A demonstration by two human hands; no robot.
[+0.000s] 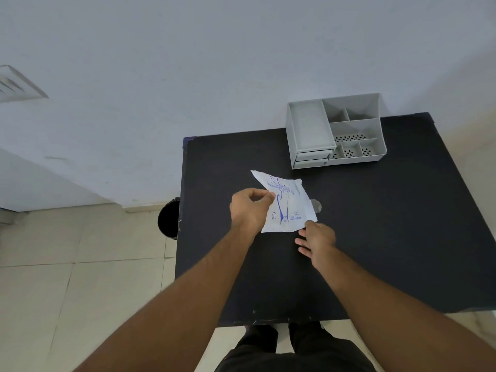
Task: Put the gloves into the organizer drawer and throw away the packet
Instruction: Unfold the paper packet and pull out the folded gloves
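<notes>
A white glove packet with blue print is raised off the black table near its middle. My left hand pinches the packet's left edge between thumb and fingers. My right hand sits just below the packet's lower right corner, fingers spread, fingertip touching or nearly touching that corner. A grey desk organizer stands at the table's far right, with two closed drawers at its front left. The gloves themselves are not visible outside the packet.
A black round bin stands on the floor against the table's left edge. A small pale patch on the table lies just right of the packet. A white wall runs behind the table; a vent is at the far left.
</notes>
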